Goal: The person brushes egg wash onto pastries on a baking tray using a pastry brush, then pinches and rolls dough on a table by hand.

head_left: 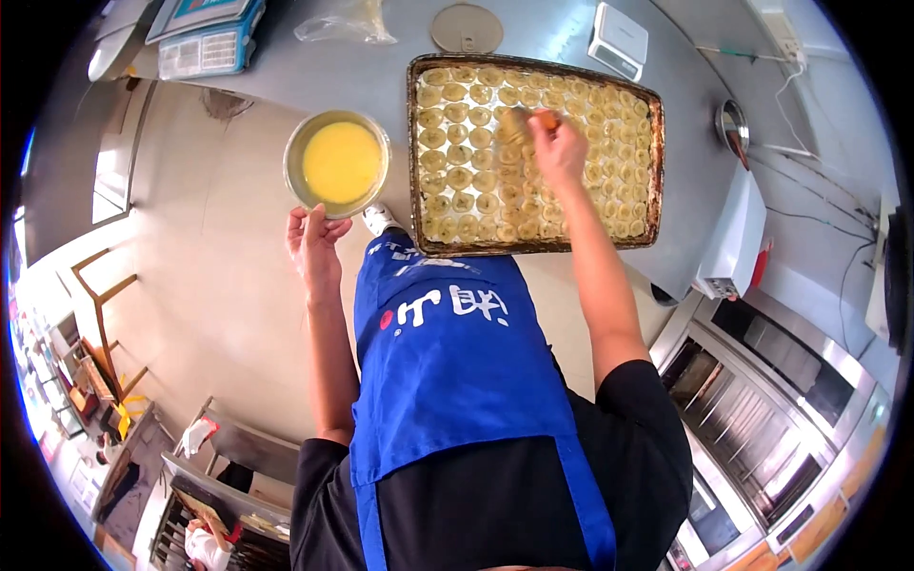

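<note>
My left hand [317, 243] grips the near rim of a round metal bowl [289, 160], held out beside the table edge. Yellow liquid [341, 162], resembling beaten egg, fills much of it. In my right hand [563, 152] is a pastry brush [516, 126] with an orange-red part by the fingers; its head is smeared by motion. The brush is over a large dark-rimmed baking tray [413, 157], and I cannot tell whether it touches. Rows of small round flat dough pieces [459, 153] cover the tray, and my right forearm hides some of them.
The tray's near edge overhangs the metal table [690, 162]. Behind it lie a round lid [466, 29], a white scale [619, 41] and a plastic bag [347, 21]. A small metal bowl [731, 122] stands right. Ovens [752, 400] are at the lower right; a person [205, 542] is lower left.
</note>
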A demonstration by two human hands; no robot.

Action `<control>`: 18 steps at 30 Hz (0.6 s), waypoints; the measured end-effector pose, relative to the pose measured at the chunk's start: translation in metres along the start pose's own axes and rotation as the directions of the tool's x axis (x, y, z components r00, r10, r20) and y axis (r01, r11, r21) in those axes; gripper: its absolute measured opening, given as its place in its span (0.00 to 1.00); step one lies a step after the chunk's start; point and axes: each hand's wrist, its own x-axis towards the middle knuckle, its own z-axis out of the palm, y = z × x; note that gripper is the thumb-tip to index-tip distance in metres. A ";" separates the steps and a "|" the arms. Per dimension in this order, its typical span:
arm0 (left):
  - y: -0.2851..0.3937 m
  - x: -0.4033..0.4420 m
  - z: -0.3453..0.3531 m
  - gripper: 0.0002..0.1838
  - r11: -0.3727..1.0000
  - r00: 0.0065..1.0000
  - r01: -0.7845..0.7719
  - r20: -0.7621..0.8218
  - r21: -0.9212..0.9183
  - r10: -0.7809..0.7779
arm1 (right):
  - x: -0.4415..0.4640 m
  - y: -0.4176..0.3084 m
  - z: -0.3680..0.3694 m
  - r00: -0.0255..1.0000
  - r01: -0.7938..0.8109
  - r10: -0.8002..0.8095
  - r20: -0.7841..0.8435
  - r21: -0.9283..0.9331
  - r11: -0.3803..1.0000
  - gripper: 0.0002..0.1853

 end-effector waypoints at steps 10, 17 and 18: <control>0.002 0.002 0.008 0.09 1.000 1.000 0.027 0.008 0.003 -0.027 | -0.052 -0.059 0.013 0.666 0.675 -0.646 0.372 0.068 0.735 0.10; -0.005 0.009 -0.003 0.07 0.999 0.998 0.032 0.056 0.014 -0.033 | 0.044 -0.064 0.037 0.811 0.146 -0.152 0.565 0.056 0.988 0.17; -0.005 0.009 -0.003 0.07 1.000 0.998 0.024 0.061 0.020 -0.025 | 0.059 -0.055 0.046 0.862 0.218 -0.175 0.475 -0.035 0.975 0.16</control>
